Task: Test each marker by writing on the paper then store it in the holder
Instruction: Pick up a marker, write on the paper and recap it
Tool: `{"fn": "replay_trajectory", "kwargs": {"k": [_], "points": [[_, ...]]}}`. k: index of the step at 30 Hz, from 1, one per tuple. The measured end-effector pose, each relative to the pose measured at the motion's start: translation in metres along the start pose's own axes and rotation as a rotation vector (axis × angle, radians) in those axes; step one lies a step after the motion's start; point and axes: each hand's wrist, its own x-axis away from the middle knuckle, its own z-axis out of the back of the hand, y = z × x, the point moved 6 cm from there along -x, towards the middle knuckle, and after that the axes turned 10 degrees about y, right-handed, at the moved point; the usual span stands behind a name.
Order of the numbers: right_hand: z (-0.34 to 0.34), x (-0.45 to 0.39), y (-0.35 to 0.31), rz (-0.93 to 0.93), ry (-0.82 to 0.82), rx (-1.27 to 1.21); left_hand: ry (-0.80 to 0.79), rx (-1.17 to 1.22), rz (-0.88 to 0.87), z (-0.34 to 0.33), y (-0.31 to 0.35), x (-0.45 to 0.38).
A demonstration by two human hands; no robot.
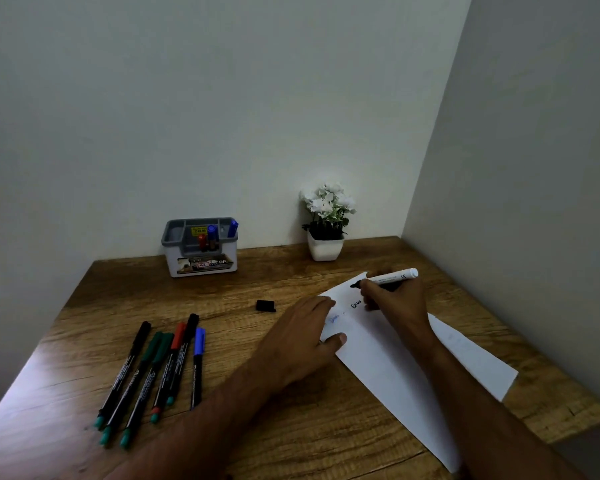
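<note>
Fingers of right hand pinch black marker, tip on paper; left hand flat, pinning sheet. I'd keep strokes light, recap with cap, then holder.

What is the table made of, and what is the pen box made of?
The table looks like wood or a wood-look laminate: brown grain lines with a dull sheen. The pen box looks like plastic: smooth grey rim, pale moulded body, a printed label on its front. I can't be sure of either from looks alone.
</note>
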Motion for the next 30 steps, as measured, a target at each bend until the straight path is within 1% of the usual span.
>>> {"fn": "replay_trajectory", "kwargs": {"k": [4, 6, 9, 11, 14, 17, 19, 22, 25, 30], "points": [[-0.016, 0.004, -0.014, -0.014, -0.050, -0.049, 0.067, -0.027, 0.058, 0.023, -0.010, -0.009], [-0.026, 0.007, -0.018, -0.028, -0.074, -0.054, 0.102, -0.063, 0.072, 0.035, -0.025, -0.012], [-0.038, 0.014, -0.023, -0.043, -0.154, -0.138, 0.132, -0.133, 0.079, 0.049, -0.051, -0.011], [-0.045, 0.020, -0.023, -0.087, -0.190, -0.218, 0.143, -0.166, 0.111, 0.055, -0.065, -0.008], [-0.051, 0.024, -0.020, -0.151, -0.209, -0.281, 0.107, -0.168, 0.179, 0.056, -0.078, -0.006], [-0.054, 0.027, -0.022, -0.107, -0.273, -0.240, 0.065, -0.168, 0.217, 0.051, -0.085, -0.007], [-0.054, 0.027, -0.020, -0.098, -0.286, -0.192, 0.060, -0.154, 0.235, 0.050, -0.087, -0.008], [-0.054, 0.027, -0.016, -0.061, -0.292, -0.105, 0.079, -0.136, 0.253, 0.051, -0.089, -0.009], [-0.057, 0.028, -0.016, 0.022, -0.299, -0.003, 0.103, -0.103, 0.265, 0.055, -0.091, -0.010], [-0.065, 0.030, -0.019, 0.065, -0.337, 0.080, 0.148, -0.019, 0.297, 0.066, -0.092, -0.010]]}}
